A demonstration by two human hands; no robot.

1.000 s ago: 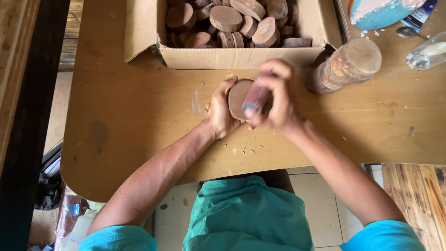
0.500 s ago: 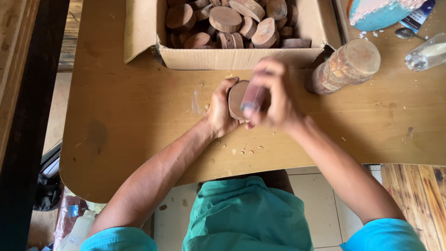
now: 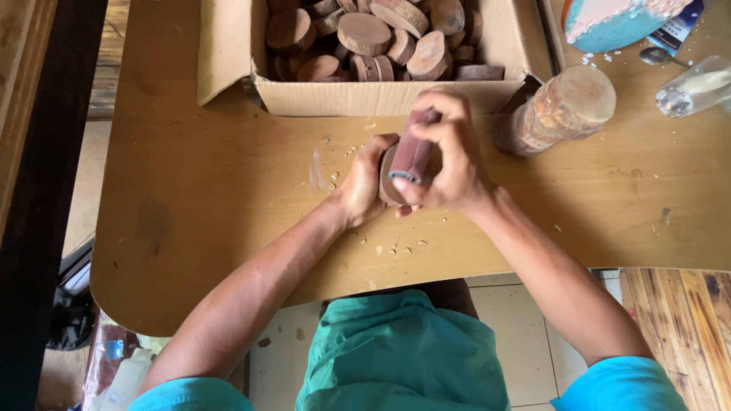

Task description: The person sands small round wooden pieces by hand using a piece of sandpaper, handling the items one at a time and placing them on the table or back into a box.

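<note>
Nearest the camera are the person's green lap and blue sleeves, both forearms reaching out over the near edge of the wooden table (image 3: 190, 198). At the middle of the table the left hand (image 3: 362, 183) is clenched round the left edge of a round wooden disc (image 3: 386, 176), holding it on its rim, tilted up off the surface. The right hand (image 3: 449, 164) is closed firmly on a folded piece of reddish-brown sandpaper (image 3: 413, 152) pressed against the disc's face, fingers curled tight and no gap showing between them. Pale wood crumbs (image 3: 400, 247) lie scattered on the table around and just near of the hands, so some material has plainly come off; how smooth the disc is cannot be told, since the hands hide most of it. Farther off, touching the far side of the work area, stands an open cardboard box (image 3: 350, 97) heaped with many similar wooden discs (image 3: 364, 32); whether those are finished or waiting is not visible. To the right of the box lies a tall stack of thin discs wrapped in clear plastic (image 3: 560, 110), and at the far right a clear bottle (image 3: 697, 84) and a blue round object (image 3: 609, 23).
</note>
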